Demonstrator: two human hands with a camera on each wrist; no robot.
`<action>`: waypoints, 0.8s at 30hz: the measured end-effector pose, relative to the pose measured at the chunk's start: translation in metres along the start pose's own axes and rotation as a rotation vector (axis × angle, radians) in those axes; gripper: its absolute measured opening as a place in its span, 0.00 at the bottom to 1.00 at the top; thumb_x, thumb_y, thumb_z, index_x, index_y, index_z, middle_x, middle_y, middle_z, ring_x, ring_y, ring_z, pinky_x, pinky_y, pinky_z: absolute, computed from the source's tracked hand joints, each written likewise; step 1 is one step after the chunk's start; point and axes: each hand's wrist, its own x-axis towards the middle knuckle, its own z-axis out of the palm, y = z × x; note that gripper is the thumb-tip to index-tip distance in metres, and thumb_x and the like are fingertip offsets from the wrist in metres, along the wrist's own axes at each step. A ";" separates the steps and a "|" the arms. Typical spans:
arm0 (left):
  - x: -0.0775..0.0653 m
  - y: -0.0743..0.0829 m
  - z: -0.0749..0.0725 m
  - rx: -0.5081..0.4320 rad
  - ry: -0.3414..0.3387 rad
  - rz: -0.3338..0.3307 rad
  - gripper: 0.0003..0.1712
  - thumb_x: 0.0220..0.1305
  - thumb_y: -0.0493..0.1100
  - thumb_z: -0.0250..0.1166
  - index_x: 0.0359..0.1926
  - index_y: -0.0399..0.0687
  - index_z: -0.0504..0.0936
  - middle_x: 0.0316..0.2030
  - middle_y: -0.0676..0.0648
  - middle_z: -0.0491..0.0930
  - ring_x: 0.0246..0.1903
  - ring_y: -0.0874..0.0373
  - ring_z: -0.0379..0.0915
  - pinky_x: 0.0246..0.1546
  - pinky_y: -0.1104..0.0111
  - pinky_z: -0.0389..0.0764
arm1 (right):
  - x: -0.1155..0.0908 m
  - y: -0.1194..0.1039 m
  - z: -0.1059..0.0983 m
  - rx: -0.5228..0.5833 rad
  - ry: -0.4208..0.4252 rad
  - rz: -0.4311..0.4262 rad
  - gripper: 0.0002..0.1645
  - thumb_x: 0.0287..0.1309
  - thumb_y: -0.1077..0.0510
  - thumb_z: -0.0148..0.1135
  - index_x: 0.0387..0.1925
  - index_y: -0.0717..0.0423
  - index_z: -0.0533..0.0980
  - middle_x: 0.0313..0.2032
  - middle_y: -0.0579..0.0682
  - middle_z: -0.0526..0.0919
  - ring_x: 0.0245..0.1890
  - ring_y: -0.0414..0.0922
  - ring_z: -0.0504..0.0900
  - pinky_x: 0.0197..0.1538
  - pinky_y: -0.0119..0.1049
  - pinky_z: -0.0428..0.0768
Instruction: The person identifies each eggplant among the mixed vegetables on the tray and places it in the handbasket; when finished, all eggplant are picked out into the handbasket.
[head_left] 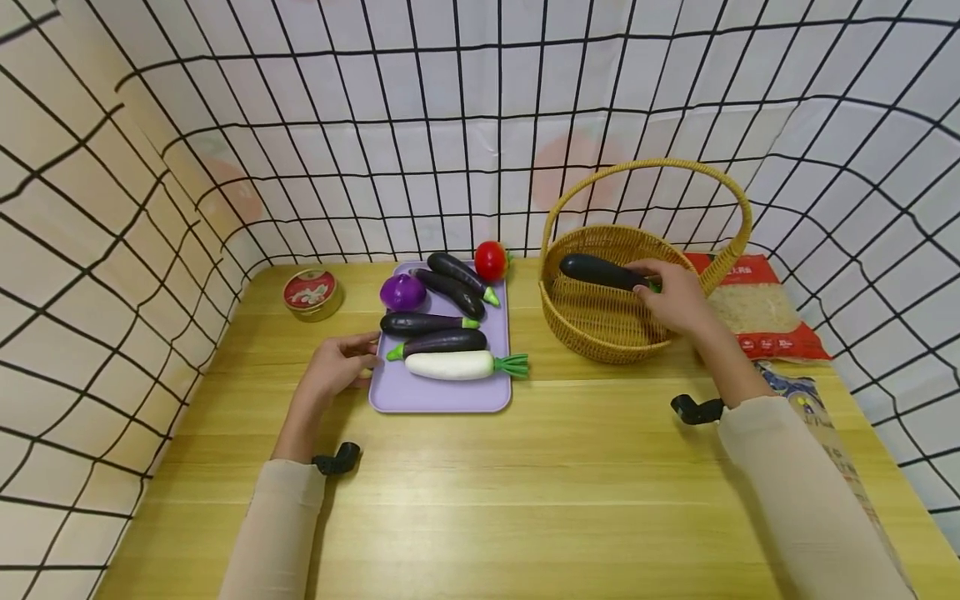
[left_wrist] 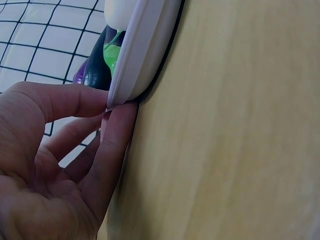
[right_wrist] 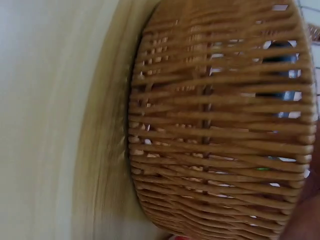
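My left hand [head_left: 339, 367] pinches the left rim of a lilac tray [head_left: 442, 400]; the left wrist view shows the rim between thumb and fingers. On the tray lie several eggplants [head_left: 429, 324], a purple onion [head_left: 402, 292] and a white radish [head_left: 450, 364] with green stalks. A tomato [head_left: 491, 261] sits at its far right corner. In my right hand [head_left: 671, 292] is a dark eggplant [head_left: 596, 270], gripped by its stem end over the opening of a wicker basket [head_left: 600, 333]. The basket wall [right_wrist: 220, 115] fills most of the right wrist view.
The basket's tall handle [head_left: 660, 162] arches over my right hand. A round tin [head_left: 312, 293] stands at the back left. To the right lie a red-and-clear food bag [head_left: 757, 308] and a second printed bag [head_left: 806, 404], partly behind my sleeve. Black-grid cloth walls [head_left: 450, 125] surround the table.
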 end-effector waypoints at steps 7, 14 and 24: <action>0.000 0.000 -0.001 -0.024 -0.001 0.012 0.32 0.66 0.38 0.69 0.71 0.52 0.76 0.60 0.37 0.78 0.47 0.55 0.79 0.40 0.66 0.90 | 0.027 0.013 0.001 -0.060 -0.015 0.039 0.24 0.74 0.63 0.52 0.68 0.58 0.71 0.65 0.68 0.74 0.65 0.68 0.70 0.65 0.69 0.70; 0.002 -0.001 0.000 -0.033 -0.003 0.003 0.32 0.67 0.39 0.69 0.71 0.53 0.75 0.61 0.37 0.78 0.49 0.53 0.79 0.41 0.66 0.90 | 0.043 0.018 0.003 -0.102 -0.041 0.071 0.25 0.72 0.63 0.49 0.68 0.61 0.71 0.67 0.70 0.71 0.66 0.70 0.67 0.65 0.69 0.69; 0.002 -0.002 0.000 -0.032 0.002 0.002 0.33 0.67 0.38 0.68 0.72 0.52 0.75 0.61 0.37 0.78 0.51 0.52 0.78 0.41 0.65 0.90 | 0.052 0.029 0.011 -0.120 -0.030 0.078 0.25 0.70 0.63 0.50 0.66 0.63 0.72 0.65 0.72 0.71 0.63 0.72 0.69 0.63 0.68 0.71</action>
